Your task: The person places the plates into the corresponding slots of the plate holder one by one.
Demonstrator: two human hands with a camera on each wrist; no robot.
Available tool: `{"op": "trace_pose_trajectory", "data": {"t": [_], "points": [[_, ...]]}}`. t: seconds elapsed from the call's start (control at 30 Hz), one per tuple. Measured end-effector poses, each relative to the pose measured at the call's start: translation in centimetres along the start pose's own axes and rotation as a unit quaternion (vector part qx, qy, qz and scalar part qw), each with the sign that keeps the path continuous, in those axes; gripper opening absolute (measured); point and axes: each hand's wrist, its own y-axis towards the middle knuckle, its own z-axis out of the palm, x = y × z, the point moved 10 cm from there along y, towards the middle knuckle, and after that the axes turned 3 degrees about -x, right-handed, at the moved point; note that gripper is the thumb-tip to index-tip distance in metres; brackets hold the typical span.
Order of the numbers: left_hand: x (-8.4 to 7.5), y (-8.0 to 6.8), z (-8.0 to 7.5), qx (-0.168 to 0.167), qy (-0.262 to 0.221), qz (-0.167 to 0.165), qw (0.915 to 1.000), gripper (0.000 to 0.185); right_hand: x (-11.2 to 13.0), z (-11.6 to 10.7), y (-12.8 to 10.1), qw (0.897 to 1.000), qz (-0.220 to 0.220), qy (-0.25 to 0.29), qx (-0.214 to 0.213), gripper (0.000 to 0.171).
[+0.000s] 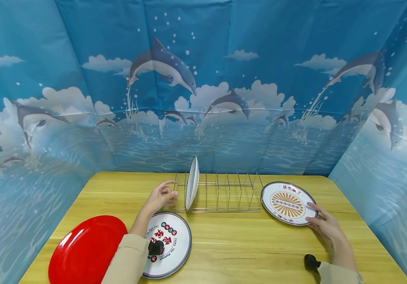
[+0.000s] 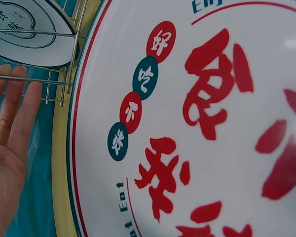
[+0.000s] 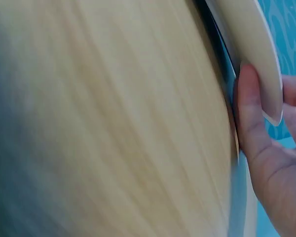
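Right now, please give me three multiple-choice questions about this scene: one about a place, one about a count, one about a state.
1. Where does the red plate lie?
A. at the table's near left
B. inside the rack
C. under the right hand

2. How many plates lie flat on the table?
A. one
B. three
C. five

3. How does the plate in the rack stand?
A. flat, face down
B. broken in two
C. upright on its edge

Answers: 1 A, the red plate lies at the near left corner. 2 B, the red plate, the lettered plate and the sunburst plate lie flat. 3 C, the white plate stands on edge between the wires, beside the left hand; the right hand touches the sunburst plate's rim.
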Motion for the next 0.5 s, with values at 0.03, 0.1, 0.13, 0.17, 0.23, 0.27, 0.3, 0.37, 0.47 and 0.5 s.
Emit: {"op": "trace_pose_trajectory", "data": {"t": [0.03,0.1,0.13,0.17,0.23,0.27,0.3,0.37,0.47,0.5], "points": [[0.0,0.0,0.0,0.000,0.000,0.000,1.0000,0.043,0.0,0.2,-0.1,1.000,-0.001,0.005,0.011,0.067],[0.0,0.0,0.0,0.001,-0.002,0.001,1.0000,0.042,0.1,0.4,-0.2,1.000,-0.006,0.010,0.024,0.070],[-0.1,0.0,0.0,-0.001,-0.001,-0.001,1.0000,0.041,0.2,0.5,-0.3,0.999,-0.009,0.012,0.031,0.070],[-0.1,-0.1,0.0,-0.002,0.001,-0.003,1.0000,0.041,0.3,0.6,-0.4,0.999,-0.013,0.014,0.039,0.071],[-0.2,-0.1,0.0,-0.004,0.003,-0.005,1.0000,0.040,0.5,0.7,-0.5,0.998,-0.019,0.024,0.048,0.071],[-0.1,-0.1,0.0,-0.004,0.003,-0.005,1.0000,0.040,0.6,0.8,-0.5,0.998,-0.022,0.032,0.050,0.072],[-0.1,-0.1,-0.1,-0.004,0.003,-0.005,1.0000,0.040,0.7,0.9,-0.6,0.997,-0.024,0.042,0.055,0.072],[0.0,-0.1,-0.1,-0.005,0.003,-0.006,1.0000,0.040,0.9,1.1,-0.7,0.995,-0.030,0.071,0.068,0.071],[0.0,0.0,-0.1,-0.003,0.002,-0.005,1.0000,0.041,1.5,1.3,-0.9,0.986,-0.046,0.136,0.087,0.066],[0.0,0.0,-0.1,-0.003,0.002,-0.005,1.0000,0.041,1.8,1.4,-1.0,0.980,-0.056,0.161,0.099,0.064]]}}
